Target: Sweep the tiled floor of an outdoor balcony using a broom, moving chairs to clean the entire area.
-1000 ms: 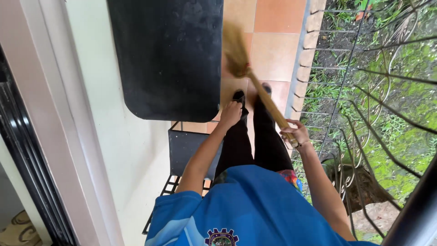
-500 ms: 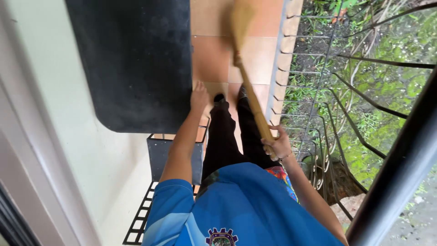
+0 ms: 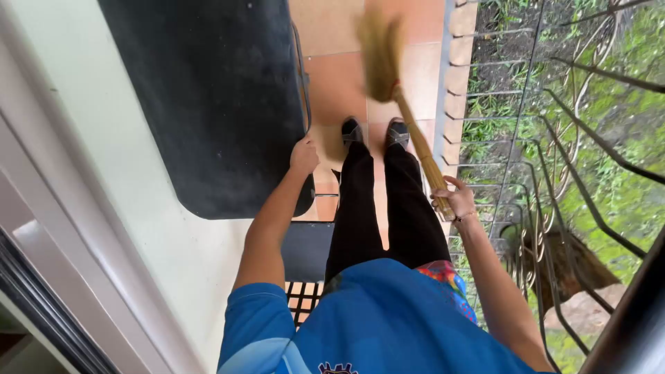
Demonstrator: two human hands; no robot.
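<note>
Straw broom [image 3: 409,104] slants from our right hand [image 3: 454,201], which grips its handle, arm bent at the side; its bristles blur over the tiles [image 3: 332,83] beyond our shoes. Left of the broom, our left hand [image 3: 303,156], arm outstretched, clasps the black mat [image 3: 208,104] edge.

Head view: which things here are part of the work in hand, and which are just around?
In use:
- broom, held by the right hand, bristles over the tiled floor
- black mat, its edge touched by the left hand

Just around:
- metal railing
- grass and moss beyond it
- pale wall
</note>
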